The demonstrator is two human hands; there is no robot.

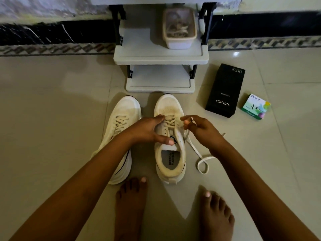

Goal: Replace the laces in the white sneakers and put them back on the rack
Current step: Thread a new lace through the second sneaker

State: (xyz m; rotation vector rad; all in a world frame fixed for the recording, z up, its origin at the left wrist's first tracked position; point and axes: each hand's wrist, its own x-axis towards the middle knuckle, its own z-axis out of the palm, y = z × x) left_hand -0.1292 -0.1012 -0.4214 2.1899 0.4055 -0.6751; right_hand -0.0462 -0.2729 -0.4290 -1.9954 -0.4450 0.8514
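Sneakers stood side by side on the floor before the rack. Left hand gripped the right-side sneaker to steady it, while right hand pinched the lace end (probably to draw it out of the eyelets).

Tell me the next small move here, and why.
Probably draw the lace out through the next eyelet: the right hand pinches it, the left hand steadies the sneaker, crossings show only toward the toe, and a loose length lies on the floor.
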